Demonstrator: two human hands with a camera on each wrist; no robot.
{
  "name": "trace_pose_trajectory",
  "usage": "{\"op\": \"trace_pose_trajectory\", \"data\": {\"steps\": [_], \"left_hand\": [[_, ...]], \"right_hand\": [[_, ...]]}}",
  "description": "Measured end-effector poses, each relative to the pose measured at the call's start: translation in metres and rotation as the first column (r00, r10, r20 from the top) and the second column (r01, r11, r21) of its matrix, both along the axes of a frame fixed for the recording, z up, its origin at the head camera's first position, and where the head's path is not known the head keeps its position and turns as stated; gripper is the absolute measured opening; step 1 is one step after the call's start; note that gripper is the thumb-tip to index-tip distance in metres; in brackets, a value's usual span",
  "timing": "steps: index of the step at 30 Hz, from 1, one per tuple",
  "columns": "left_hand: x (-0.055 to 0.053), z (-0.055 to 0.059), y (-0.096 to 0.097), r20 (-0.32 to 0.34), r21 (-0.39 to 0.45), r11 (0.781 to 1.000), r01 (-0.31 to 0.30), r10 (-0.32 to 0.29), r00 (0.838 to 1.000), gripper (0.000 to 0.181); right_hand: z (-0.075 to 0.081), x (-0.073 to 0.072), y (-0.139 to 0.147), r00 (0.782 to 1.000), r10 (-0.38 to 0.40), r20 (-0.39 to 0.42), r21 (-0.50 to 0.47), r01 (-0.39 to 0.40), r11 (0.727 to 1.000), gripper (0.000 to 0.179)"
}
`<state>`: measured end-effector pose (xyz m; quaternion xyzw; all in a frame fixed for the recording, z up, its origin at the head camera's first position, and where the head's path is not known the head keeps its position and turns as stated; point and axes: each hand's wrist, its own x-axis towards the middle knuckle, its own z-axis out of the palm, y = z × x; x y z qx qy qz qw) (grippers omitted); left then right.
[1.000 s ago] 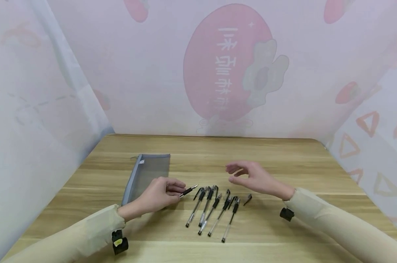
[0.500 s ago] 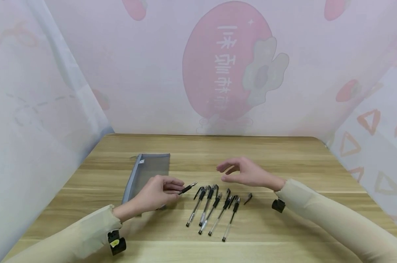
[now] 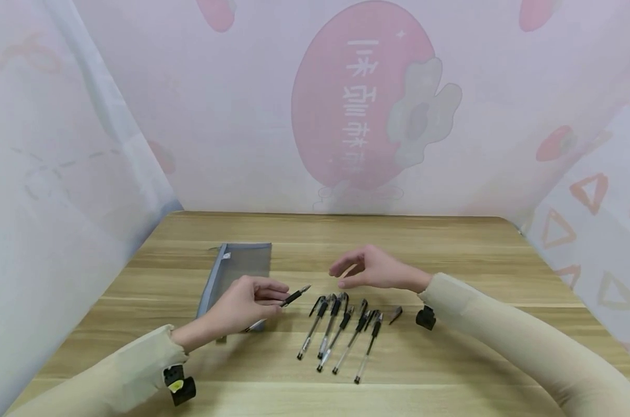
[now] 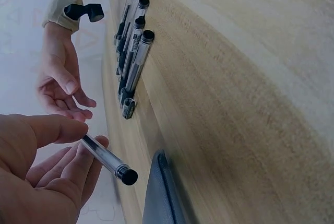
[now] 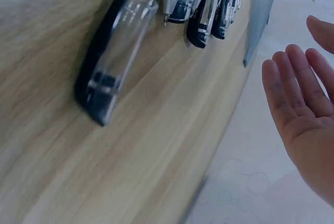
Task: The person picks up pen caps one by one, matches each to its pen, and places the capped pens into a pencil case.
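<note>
My left hand pinches an uncapped black gel pen between thumb and fingers, its bare tip pointing right and away from me. In the left wrist view the clear barrel of that pen ends in a black plug. My right hand is above the table behind the row of pens, holding nothing, its fingers loosely bent. Several gel pens with clear barrels and black grips lie side by side between the hands. A loose pen cap lies to the right of them; the right wrist view shows this clear cap close up.
A grey-blue zip pouch of mesh lies at the left, partly behind my left hand. Under everything is a wood-grain table. Printed cloth hangs behind the table and at both sides.
My right hand has moved left, toward the left hand. The left hand, still pinching the pen, has shifted slightly left and up, and more of the barrel shows. The other pens stay put.
</note>
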<state>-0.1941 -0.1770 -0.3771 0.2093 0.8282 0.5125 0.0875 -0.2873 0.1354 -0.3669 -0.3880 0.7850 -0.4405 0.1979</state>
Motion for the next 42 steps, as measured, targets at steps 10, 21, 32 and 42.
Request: {"op": "trace_pose_trajectory", "data": {"steps": [10, 21, 32, 42], "left_hand": [[0.002, 0.004, -0.001, 0.015, -0.003, 1.000, -0.016, 0.016, 1.000, 0.035], [0.004, 0.005, -0.003, 0.046, -0.003, 1.000, -0.023, 0.023, 0.999, 0.036], [0.008, 0.006, -0.006, 0.077, 0.039, 0.999, -0.020, 0.017, 0.997, 0.037], [0.008, 0.004, -0.008, 0.077, 0.034, 0.999, -0.022, 0.019, 0.997, 0.037]], "right_hand": [[-0.009, -0.011, -0.014, 0.997, 0.073, 0.028, 0.007, -0.073, 0.997, 0.034], [-0.020, -0.016, -0.031, 0.991, 0.133, 0.021, 0.095, -0.134, 0.986, 0.023], [-0.030, -0.017, -0.042, 0.985, 0.172, 0.012, 0.104, -0.172, 0.980, 0.018], [-0.033, -0.017, -0.049, 0.988, 0.155, 0.009, 0.124, -0.155, 0.980, 0.015]]}}
